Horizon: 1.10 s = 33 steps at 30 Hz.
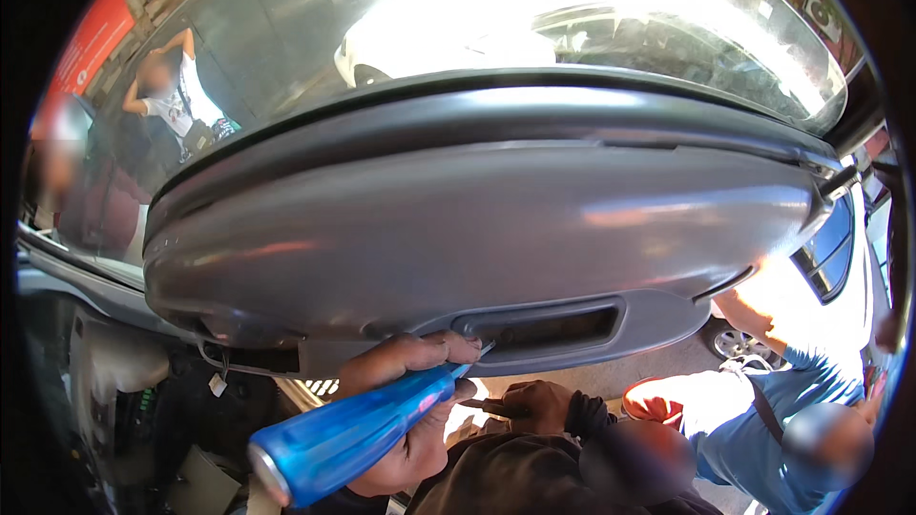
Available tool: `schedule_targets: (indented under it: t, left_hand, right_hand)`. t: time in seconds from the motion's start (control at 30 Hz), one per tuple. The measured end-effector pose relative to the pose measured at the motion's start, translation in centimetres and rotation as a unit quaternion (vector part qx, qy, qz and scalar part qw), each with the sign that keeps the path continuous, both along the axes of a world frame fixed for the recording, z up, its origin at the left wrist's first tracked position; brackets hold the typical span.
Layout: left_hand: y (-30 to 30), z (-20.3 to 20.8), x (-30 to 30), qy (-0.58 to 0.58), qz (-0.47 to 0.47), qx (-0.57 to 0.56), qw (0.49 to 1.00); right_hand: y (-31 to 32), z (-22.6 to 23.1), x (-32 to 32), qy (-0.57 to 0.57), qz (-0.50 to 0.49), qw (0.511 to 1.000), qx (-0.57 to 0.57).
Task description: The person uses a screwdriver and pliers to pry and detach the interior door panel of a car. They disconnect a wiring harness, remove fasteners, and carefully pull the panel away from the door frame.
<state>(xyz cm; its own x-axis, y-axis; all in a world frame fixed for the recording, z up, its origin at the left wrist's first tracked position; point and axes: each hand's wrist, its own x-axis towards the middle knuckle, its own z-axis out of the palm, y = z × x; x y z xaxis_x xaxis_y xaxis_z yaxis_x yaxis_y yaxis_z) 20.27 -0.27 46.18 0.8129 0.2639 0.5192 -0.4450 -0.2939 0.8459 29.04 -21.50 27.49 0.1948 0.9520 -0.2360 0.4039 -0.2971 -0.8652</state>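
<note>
My left hand [420,443] is wrapped round a long blue tool [353,439] with a silver cap at its near end and a thin pale tip; its exact kind is unclear. That tip points at the edge of a grip recess [563,329] in a large grey vehicle interior panel [458,238]. Lower and to the right, my right hand [539,405], at the end of a dark sleeve, is closed round a slim dark tool [491,408]. Most of this tool is hidden by the fingers, and both hands sit just below the panel's lower edge.
Curved window glass [305,29] rises above the panel, with a white car [448,33] behind it. One person [181,95] stands beyond the glass. Another person in blue [744,429] is close by on the right, a hand near the panel's right end. Dark cabin space [191,410] lies lower left.
</note>
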Motion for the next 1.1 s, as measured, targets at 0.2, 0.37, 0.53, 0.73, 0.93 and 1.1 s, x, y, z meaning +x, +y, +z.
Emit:
schedule_targets:
  t: [0.2, 0.37, 0.53, 0.73, 0.93, 1.1]
  left_hand:
    - [-0.6, -0.1, 0.3, 0.076, 0.026, 0.066, 0.995]
    - [-1.1, -0.1, 1.1, 0.051, 0.127, 0.182, 0.974]
    - [-1.5, -0.6, 1.2, 0.065, 0.131, 0.142, 0.979]
    - [-2.1, -0.8, 1.4, 0.061, 0.141, 0.124, 0.980]
    - [-2.4, -0.9, 1.2, 0.082, 0.178, 0.177, 0.965]
    - [-3.0, -0.6, 1.3, 0.084, 0.182, 0.173, 0.964]
  right_hand:
    - [0.0, -1.3, 0.9, -0.032, 0.013, 0.999, -0.013]
    - [-0.3, -2.1, 2.6, -0.038, 0.003, 0.999, -0.027]
    - [-1.0, -0.5, 3.5, -0.051, -0.024, 0.998, 0.010]
    - [-2.0, -0.1, 4.1, -0.023, -0.037, 0.999, -0.009]
    - [-3.0, -3.0, 3.0, -0.029, -0.116, 0.984, 0.133]
    - [-4.7, -3.9, 3.4, -0.098, -0.120, 0.987, 0.046]
